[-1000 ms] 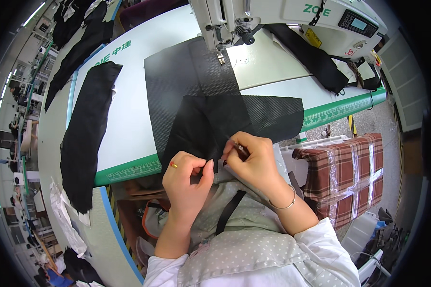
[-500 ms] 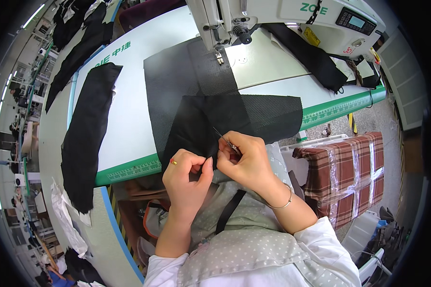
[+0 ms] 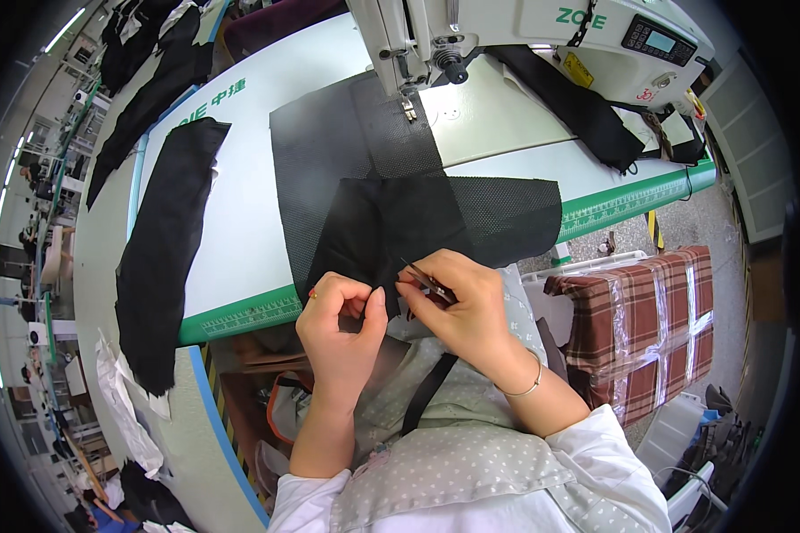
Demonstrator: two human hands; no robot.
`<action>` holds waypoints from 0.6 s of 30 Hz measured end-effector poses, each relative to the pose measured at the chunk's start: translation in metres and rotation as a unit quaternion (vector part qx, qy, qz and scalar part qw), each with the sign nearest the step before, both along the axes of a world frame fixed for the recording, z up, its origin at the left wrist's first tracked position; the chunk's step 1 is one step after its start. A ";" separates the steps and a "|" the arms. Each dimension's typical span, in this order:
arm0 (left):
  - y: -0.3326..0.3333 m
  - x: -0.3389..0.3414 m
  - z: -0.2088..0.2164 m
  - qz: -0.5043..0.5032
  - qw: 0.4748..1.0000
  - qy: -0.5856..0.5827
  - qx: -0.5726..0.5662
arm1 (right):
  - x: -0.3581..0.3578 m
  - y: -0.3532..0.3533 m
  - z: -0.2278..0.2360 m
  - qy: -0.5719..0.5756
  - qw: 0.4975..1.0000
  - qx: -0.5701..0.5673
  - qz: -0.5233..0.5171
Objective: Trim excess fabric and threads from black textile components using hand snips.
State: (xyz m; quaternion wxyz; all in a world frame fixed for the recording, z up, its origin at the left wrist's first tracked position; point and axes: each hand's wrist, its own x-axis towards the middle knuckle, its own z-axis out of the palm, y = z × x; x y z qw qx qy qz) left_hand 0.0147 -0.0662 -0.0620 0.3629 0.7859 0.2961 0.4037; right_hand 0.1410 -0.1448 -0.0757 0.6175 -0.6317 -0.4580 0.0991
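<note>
White surface (image 3: 244, 195), green ruled front edge (image 3: 249, 315), set before you in a workroom that bends away at the left rim.

Item: sewing machine (image 3: 524, 25), white, at the far side; its presser foot (image 3: 408, 108) stands at the upper part of the cloth. Whether it clamps down, you cannot tell from this view.

Item: black mesh cloth (image 3: 316, 160), spread over the middle of your surface, a denser dark part lying over its near half, the near end hanging past the front edge toward your lap.

Item: black strip (image 3: 164, 249), lying lengthwise to your left; second strip (image 3: 569, 107), beside the machine on your right.

Item: plaid-covered box (image 3: 649, 329), taped, on the floor side at your right.

Item: your right hand (image 3: 458, 289), grip closed around a small pointed tool (image 3: 434, 287), thin tip facing the cloth.

Item: your left hand (image 3: 340, 311), fingers curled, thumb near forefinger, at the near cloth edge; whether its grip pinches anything, you cannot tell.

Step, as judged: close handwork at the near edge, perhaps thread trimming. Next move, as judged: calls for you to steady that edge and guide the tip clear of the mesh and your left thumb.
</note>
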 end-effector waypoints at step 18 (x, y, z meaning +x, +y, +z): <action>0.002 -0.003 -0.005 -0.079 0.948 -0.091 -0.294 | -0.004 0.001 0.013 0.178 0.982 -0.014 0.064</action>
